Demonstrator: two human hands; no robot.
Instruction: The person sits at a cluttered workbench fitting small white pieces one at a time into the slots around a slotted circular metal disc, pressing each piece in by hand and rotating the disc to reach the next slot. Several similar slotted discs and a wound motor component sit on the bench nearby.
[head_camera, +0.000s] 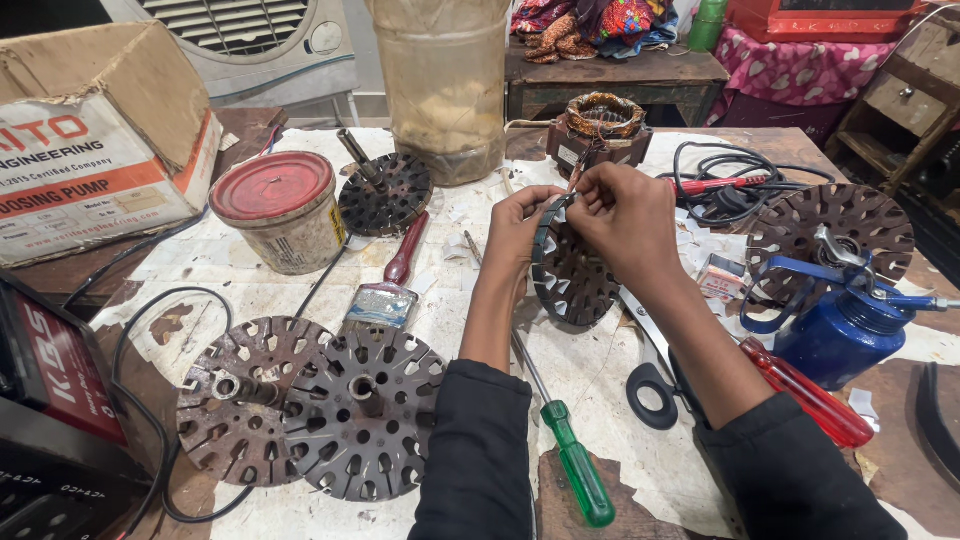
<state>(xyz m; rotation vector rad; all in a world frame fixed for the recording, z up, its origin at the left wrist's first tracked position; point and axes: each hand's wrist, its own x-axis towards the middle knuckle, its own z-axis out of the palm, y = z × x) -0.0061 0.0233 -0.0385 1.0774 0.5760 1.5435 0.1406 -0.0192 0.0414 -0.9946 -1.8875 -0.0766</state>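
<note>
At the middle of the worktop (300, 290), a slotted stator core (572, 270) stands tilted on edge, gripped at its upper rim by both hands. The left hand (518, 228) pinches the rim in closed fingers; the right hand (625, 215) has its fingers clenched at the top slots, seemingly on a thin sliver, though I cannot tell what. The core is dark, rusty-brown, ringed with narrow slots. Balanced on edge, it could probably slip and roll onto the scissors (648, 375) or green-handled screwdriver (572, 462) beside it, should the grip loosen
</note>
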